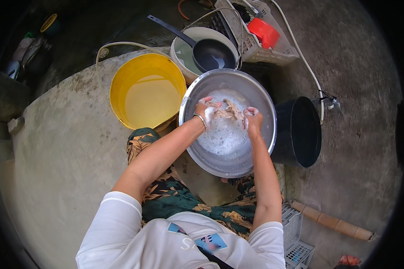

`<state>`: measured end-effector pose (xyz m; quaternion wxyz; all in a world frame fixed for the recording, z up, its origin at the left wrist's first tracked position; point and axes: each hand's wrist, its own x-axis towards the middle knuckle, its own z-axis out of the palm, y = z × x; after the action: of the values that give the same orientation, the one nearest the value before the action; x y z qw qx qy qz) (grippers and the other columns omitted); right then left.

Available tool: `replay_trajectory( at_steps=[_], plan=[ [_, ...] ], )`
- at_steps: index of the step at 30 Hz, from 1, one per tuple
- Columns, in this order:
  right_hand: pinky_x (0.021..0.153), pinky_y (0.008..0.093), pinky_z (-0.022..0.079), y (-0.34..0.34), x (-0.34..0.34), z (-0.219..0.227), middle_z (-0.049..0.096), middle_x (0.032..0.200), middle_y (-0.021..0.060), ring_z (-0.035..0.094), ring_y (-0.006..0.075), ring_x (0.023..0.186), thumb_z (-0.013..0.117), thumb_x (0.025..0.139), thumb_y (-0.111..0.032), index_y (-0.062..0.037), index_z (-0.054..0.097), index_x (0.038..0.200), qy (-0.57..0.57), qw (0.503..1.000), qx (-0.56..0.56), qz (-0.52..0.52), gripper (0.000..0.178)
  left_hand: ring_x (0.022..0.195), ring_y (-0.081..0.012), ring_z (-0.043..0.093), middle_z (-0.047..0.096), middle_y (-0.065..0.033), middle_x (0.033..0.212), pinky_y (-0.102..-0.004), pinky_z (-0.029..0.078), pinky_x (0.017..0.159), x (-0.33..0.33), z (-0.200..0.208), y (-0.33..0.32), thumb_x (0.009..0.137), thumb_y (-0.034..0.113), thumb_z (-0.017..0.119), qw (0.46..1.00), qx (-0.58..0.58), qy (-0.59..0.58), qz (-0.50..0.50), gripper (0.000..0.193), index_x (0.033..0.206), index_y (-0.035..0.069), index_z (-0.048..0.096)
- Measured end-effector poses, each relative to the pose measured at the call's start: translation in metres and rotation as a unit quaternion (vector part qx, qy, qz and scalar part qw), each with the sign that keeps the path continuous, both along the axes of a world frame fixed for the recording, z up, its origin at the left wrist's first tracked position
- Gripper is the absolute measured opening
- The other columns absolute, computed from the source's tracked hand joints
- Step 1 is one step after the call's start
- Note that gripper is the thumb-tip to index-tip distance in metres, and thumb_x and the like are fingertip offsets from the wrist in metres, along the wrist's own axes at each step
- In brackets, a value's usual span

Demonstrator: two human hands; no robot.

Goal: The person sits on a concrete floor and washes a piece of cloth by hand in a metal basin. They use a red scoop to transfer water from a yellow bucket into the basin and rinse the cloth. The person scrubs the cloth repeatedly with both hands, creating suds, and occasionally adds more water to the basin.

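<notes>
A wet beige cloth (229, 110) is stretched between my two hands over a wide metal basin (267, 107). Foamy, bubbly water (224, 139) fills the lower part of the basin. My left hand (206, 110), with a bangle at the wrist and suds on its skin, grips the cloth's left end. At the other end, my right hand (252, 119) has its fingers curled round the fabric, suds on them too. Both hands are inside the basin's rim, just above the foam. Whether the cloth's underside touches the water I cannot tell.
Left of the basin stands a yellow bucket (116, 96) of water. Behind it, a black long-handled ladle (213, 54) rests across a white bucket (177, 49). A black bucket (307, 132) adjoins the right side. Farther back are a crate (274, 54), a red scoop (264, 32) and a pipe (303, 60).
</notes>
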<state>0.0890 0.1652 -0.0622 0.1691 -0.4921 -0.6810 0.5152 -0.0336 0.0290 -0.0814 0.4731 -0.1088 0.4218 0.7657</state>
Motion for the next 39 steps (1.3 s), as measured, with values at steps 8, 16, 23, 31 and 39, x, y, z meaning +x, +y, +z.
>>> replay_trajectory(
  at_steps=[8, 16, 23, 31, 39],
  plan=[
    [0.052, 0.0291, 0.045, -0.005, 0.006, -0.028, 0.056, 0.082, 0.0088, 0.055, 0.0176, 0.064, 0.062, 0.077, -0.015, -0.0006, 0.055, 0.101, 0.029, 0.993, 0.114, 0.020, 0.029, 0.081, -0.0154, 0.057, 0.057, -0.0161, 0.101, -0.0259, 0.048, 0.070, -0.004, -0.013, 0.002, 0.082, -0.005, 0.046, 0.999, 0.033, 0.018, 0.000, 0.037, 0.117, 0.001, 0.038],
    [0.064, 0.0276, 0.046, -0.045, -0.016, 0.045, 0.057, 0.075, 0.0067, 0.055, 0.0153, 0.066, 0.058, 0.083, -0.018, -0.0012, 0.056, 0.097, 0.077, 0.972, 0.144, 0.166, 0.022, 0.091, -0.0160, 0.056, 0.058, -0.0099, 0.101, -0.0277, 0.043, 0.083, 0.002, 0.035, -0.004, 0.085, 0.029, 0.055, 0.985, 0.113, 0.070, -0.109, 0.039, 0.113, 0.003, 0.047],
    [0.044, 0.0204, 0.037, -0.051, -0.023, 0.134, 0.056, 0.066, 0.0038, 0.050, 0.0073, 0.053, 0.054, 0.086, -0.019, -0.0013, 0.057, 0.090, 0.191, 0.977, -0.021, 0.093, 0.018, 0.084, -0.0119, 0.054, 0.057, -0.0042, 0.093, -0.0249, 0.043, 0.077, 0.017, 0.055, -0.007, 0.078, 0.028, 0.063, 0.845, 0.090, 0.396, -0.348, 0.041, 0.109, 0.005, 0.051],
    [0.056, 0.0256, 0.042, -0.016, -0.023, 0.128, 0.055, 0.066, 0.0048, 0.051, 0.0099, 0.058, 0.046, 0.089, -0.015, 0.0010, 0.055, 0.089, 0.197, 0.940, 0.280, -0.004, 0.019, 0.068, -0.0115, 0.056, 0.058, -0.0063, 0.092, -0.0251, 0.048, 0.057, 0.014, 0.031, -0.001, 0.080, 0.010, 0.046, 0.918, 0.065, 0.238, -0.310, 0.029, 0.107, 0.004, 0.053],
    [0.076, 0.0370, 0.043, 0.026, 0.010, 0.023, 0.059, 0.087, 0.0176, 0.058, 0.0294, 0.082, 0.054, 0.083, -0.030, -0.0018, 0.054, 0.103, -0.075, 0.970, 0.231, -0.017, 0.035, 0.076, -0.0148, 0.056, 0.055, -0.0094, 0.090, -0.0277, 0.051, 0.060, 0.009, 0.024, -0.002, 0.076, 0.000, 0.053, 0.966, -0.097, 0.138, -0.195, 0.048, 0.121, 0.002, 0.038]
  ],
)
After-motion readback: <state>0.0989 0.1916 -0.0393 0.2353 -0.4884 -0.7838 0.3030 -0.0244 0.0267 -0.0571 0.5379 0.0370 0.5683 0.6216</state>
